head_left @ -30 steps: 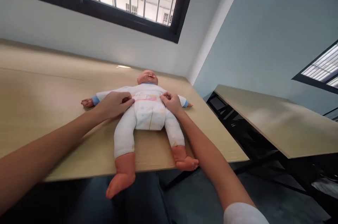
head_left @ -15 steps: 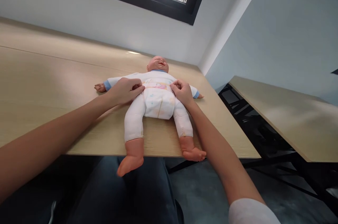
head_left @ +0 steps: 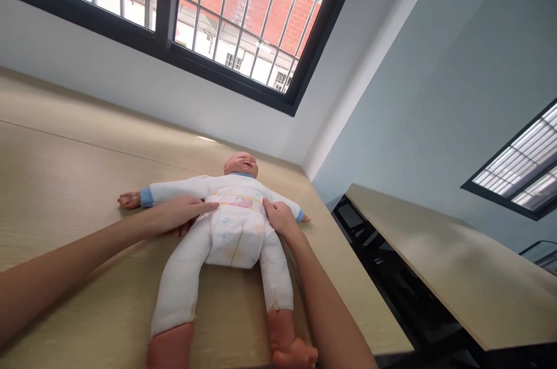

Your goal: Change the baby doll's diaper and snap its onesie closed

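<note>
A baby doll lies on its back on the wooden table, its head toward the window wall and its legs toward me. It wears a white suit with blue cuffs and collar, and over it a white diaper with a coloured waistband. My left hand grips the diaper's side at the doll's waist, thumb on the band and the other fingers lower, partly hidden. At the opposite side of the waist, my right hand is closed on the diaper's edge; its lower fingers are hidden.
Behind the table is a white wall with a dark-framed, barred window. A second wooden table stands to the right, with a dark gap between the two. Another window shows at the far right.
The view has tilted upward, so the doll sits lower in the picture and more window shows. My left hand's fingers have straightened from a tighter pinch; both hands stay at the diaper's waist.
</note>
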A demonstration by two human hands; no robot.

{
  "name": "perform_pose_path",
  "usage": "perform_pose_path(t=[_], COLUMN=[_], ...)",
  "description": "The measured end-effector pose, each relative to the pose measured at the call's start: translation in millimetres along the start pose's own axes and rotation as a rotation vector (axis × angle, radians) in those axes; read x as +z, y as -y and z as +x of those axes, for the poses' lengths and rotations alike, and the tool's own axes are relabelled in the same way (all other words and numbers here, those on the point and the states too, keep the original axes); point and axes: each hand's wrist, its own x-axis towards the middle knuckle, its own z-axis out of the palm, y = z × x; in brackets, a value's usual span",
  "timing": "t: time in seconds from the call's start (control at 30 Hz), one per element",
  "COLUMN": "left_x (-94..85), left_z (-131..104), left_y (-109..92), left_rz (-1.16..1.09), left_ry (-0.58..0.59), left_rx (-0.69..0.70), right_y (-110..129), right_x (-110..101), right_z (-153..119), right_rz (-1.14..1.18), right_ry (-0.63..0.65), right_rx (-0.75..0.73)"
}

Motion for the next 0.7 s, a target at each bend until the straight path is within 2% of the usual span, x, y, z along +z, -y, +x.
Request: perform_pose_path(t=[0.07, 0.13, 0.23, 0.33, 0.4, 0.47, 0.53, 0.6, 0.7], left_x=[3.6, 6.5, 7.3, 4.5, 3.2, 4.3, 7.6, 11.2, 13.3], left_z=[3.2, 5.6, 3.9, -4.4, -11.4, -18.3, -24.1, -28.0, -29.4], left_y=[2.1, 2.4, -2.0, -11.7, -19.3, -26.3, -31.3, -34.3, -37.4], left_rz=[-0.018, 0.043, 0.166, 0.187, 0.174, 0.171, 0.176, 0.185, 0.178], left_ry=[-0.001, -0.051, -0.206, -0.382, -0.434, -0.398, -0.282, -0.175, -0.107], left_rx=[0.074, 0.165, 0.233, 0.274, 0.347, 0.443, 0.514, 0.533, 0.503], right_y=[0.1, 0.8, 3.0, 8.3, 14.9, 23.5, 32.0, 38.2, 41.6], right_x=[0.9, 2.7, 4.2, 3.4, 3.5, 5.2, 8.4, 11.6, 13.7], right_z=[-0.1, -0.2, -0.3, -1.4, -3.7, -7.5, -12.0, -15.7, -17.4], right_rz=[0.023, 0.053, 0.082, 0.091, 0.115, 0.150, 0.172, 0.182, 0.199], right_ry=[0.034, 0.036, -0.002, -0.046, -0.062, -0.070, -0.072, -0.058, 0.008], right_rx=[0.013, 0.012, -0.006, -0.048, -0.083, -0.119, -0.145, -0.134, -0.089])
